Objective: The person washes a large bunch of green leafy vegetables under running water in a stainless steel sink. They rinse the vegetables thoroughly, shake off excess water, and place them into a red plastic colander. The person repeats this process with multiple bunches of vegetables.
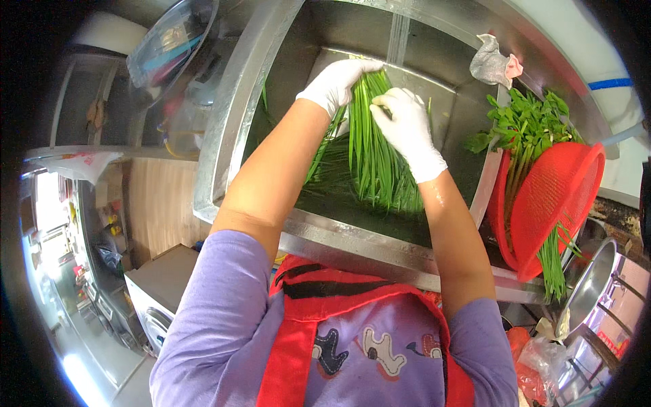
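Observation:
Both my hands wear white gloves and work inside a stainless-steel sink [351, 231]. My left hand [338, 84] grips a bunch of long green garlic chives [368, 147] by one end, near the sink's far wall. The leaves hang down towards me, their tips lying low in the basin. On the bunch's right side is my right hand [407, 124], fingers curled and thumb and forefinger close together against the leaves. Whether it pinches a strand is hard to make out. More chives [318, 163] lie in the basin, partly hidden behind my left forearm.
Right of the sink, a red plastic colander [554, 203] stands tilted, with leafy green stems [534, 119] beside it and cut chives [552, 264] below. A grey cloth [491, 63] rests on the sink's back right rim. A metal basin [592, 285] stands at the lower right.

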